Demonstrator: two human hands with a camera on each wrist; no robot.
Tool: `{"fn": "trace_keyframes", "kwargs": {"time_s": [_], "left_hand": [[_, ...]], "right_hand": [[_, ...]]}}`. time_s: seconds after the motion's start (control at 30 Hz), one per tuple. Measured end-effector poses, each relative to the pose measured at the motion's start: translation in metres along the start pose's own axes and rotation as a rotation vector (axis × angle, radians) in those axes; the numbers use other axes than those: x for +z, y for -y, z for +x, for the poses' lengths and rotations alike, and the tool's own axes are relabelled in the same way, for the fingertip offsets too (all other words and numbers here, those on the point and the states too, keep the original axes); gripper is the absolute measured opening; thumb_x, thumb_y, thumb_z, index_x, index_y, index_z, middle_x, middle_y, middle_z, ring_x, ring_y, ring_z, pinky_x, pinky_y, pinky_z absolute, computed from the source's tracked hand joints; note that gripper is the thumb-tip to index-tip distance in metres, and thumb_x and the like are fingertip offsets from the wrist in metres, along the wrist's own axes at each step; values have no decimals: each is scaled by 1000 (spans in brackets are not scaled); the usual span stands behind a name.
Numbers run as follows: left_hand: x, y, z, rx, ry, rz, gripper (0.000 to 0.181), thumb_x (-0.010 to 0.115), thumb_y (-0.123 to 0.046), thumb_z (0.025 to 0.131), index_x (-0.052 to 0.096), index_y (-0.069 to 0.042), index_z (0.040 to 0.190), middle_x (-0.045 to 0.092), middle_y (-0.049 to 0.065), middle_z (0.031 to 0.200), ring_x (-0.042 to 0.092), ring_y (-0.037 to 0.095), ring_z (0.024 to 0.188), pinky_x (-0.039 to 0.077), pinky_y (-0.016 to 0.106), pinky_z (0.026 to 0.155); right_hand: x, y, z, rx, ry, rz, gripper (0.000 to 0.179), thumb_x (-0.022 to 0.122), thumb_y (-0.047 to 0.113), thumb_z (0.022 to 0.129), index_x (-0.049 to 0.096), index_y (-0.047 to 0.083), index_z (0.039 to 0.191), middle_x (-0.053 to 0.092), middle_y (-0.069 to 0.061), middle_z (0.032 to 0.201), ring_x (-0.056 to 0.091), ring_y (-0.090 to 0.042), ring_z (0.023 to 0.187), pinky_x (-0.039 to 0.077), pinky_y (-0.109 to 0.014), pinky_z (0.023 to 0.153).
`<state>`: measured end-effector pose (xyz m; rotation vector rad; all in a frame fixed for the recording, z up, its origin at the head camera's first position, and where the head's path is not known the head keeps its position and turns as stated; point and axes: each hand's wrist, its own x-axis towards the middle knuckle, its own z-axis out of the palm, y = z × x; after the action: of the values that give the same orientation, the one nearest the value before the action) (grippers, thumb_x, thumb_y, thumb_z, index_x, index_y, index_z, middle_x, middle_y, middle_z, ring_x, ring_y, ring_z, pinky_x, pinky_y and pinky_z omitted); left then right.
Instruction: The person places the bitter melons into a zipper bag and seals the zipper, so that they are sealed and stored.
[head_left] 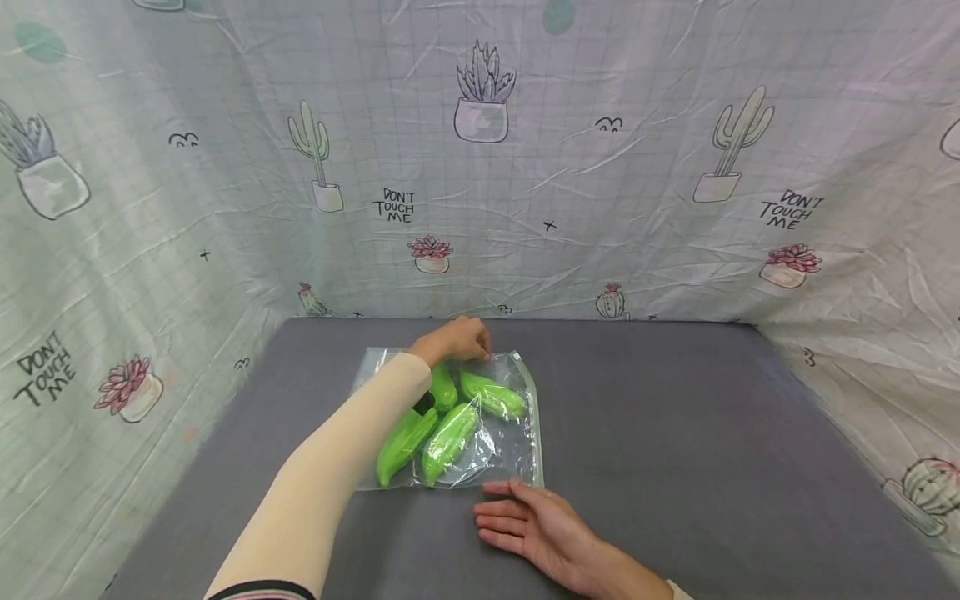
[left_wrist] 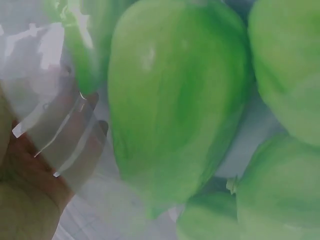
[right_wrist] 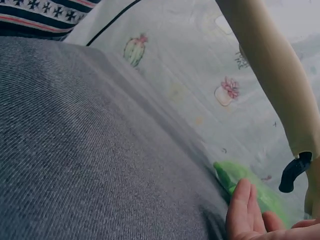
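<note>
A clear zip-top plastic bag [head_left: 513, 450] lies flat on the table with several green, elongated, tapering vegetable-like pieces [head_left: 450, 442] inside; their exact kind cannot be told. My left hand [head_left: 456, 338] reaches over the bag and pinches its far edge close to the zip end. Through the clear plastic, the left wrist view shows the fingers [left_wrist: 75, 135] beside a large green piece [left_wrist: 175, 100]. My right hand [head_left: 536, 529] is at the bag's near right corner, palm turned sideways, fingers extended. Whether its upper fingers touch the bag cannot be told.
The bag rests on a dark grey cloth-covered table [head_left: 675, 433]. A pale curtain [head_left: 555, 167] printed with potted cacti hangs along the back and both sides. My left sleeve [head_left: 352, 450] hides the bag's left part.
</note>
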<state>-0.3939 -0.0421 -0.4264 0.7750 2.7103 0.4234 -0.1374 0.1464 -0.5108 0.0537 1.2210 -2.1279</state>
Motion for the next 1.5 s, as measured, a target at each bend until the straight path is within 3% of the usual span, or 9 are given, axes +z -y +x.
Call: {"fn": "trace_keyframes", "kwargs": {"time_s": [0.13,0.33,0.53,0.7,0.87,1.13,1.37,1.5], "left_hand": [[0,2,0,-2,7,16,13,68,-17,99,78,-9,103,77,6,108,67,17,90,57,32,84],[-4,7,-3,-7,16,64,15,64,-16,101,76,-8,104,74,7,111,64,20,96,55,35,88],[-10,16,-12,-32,30,30,15,62,-13,101,74,-5,99,73,9,103,58,16,77,52,29,74],[-14,29,-22,-79,56,-118,16,59,-11,103,71,-2,105,71,10,94,61,15,66,57,28,67],[-11,39,-36,-103,51,-303,18,55,-11,104,69,0,106,66,5,81,61,12,64,59,27,65],[13,50,-60,-165,34,-623,25,49,-8,107,60,9,120,62,8,89,65,14,62,61,28,60],[37,50,-75,-247,1,-836,20,45,-9,107,55,6,116,67,9,83,67,14,60,58,25,55],[48,46,-85,-254,-33,-902,21,45,-10,107,56,6,114,67,12,88,69,17,64,61,28,59]], "right_hand": [[-4,1,1,-18,9,-23,54,37,33,113,46,-7,148,72,-18,125,69,-26,119,54,-46,108],[-18,14,0,-51,29,-76,49,41,27,112,50,-10,143,74,-14,118,72,-23,112,57,-41,104],[-38,32,-1,-86,29,-110,42,42,24,112,55,-8,135,75,-14,116,73,-23,111,58,-41,102],[-53,51,2,-115,-35,-147,34,42,23,111,61,-4,123,75,-11,110,73,-21,105,60,-42,98],[-67,70,7,-130,-141,-258,30,42,23,111,64,3,109,72,-5,99,73,-16,92,63,-35,86],[-90,93,19,-179,-345,-409,26,43,20,111,62,3,108,64,1,88,67,-10,71,59,-25,65],[-105,108,31,-220,-380,-486,28,46,15,109,56,-7,121,61,4,85,64,-5,63,53,-18,56],[-109,116,38,-228,-415,-566,29,48,17,108,60,-7,117,60,4,84,60,-3,59,51,-17,53]]}}
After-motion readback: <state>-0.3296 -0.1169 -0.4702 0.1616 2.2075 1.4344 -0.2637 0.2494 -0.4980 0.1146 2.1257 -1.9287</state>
